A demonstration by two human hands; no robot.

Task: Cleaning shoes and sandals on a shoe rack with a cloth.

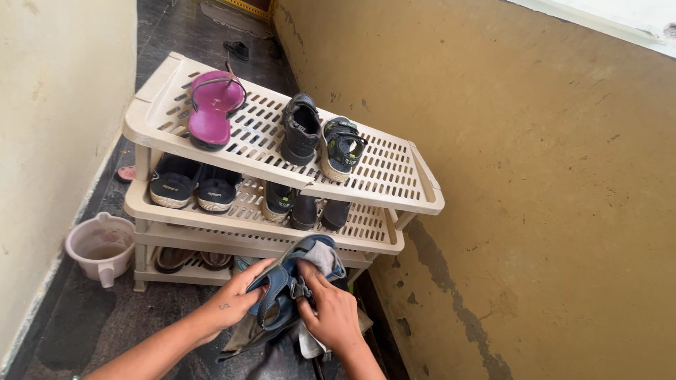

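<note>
blue sandal (282, 295) held in front of the shoe rack (394, 176), left hand (236, 299) closed round its side, right hand (331, 317) pressing a grey cloth (320, 257) into it. wiping looks mid-way; other shoes on rack apparently untouched.

Single head view, looking steeply down, close over hands (282, 302), shoe rack (282, 148) just ahead.
</note>
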